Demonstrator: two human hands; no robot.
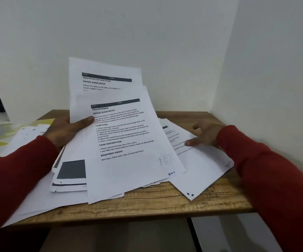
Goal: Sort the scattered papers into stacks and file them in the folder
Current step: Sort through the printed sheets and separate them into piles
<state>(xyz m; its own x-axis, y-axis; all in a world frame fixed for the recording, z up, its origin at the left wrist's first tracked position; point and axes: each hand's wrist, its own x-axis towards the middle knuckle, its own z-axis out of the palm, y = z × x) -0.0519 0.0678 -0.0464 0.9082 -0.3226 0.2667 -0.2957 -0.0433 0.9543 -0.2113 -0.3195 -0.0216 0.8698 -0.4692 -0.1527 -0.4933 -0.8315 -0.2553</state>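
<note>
So the left hand (66, 129) pinches a floppy fan of sheets (121, 135) by its left edge. Right hand (204, 136) lies flat on loose papers (199, 160) near the desk's (183, 202) right edge; thin, slippery stuff.

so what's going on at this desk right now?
A person in red sleeves is sorting printed sheets on a wooden table. The left hand holds up a few pages, the front one headed "Return Packaging", with another page fanned out behind it. The right hand rests on a sheet lying flat at the right. More loose papers lie underneath and to the left, beside a yellow folder. Nothing looks filed yet.
</note>
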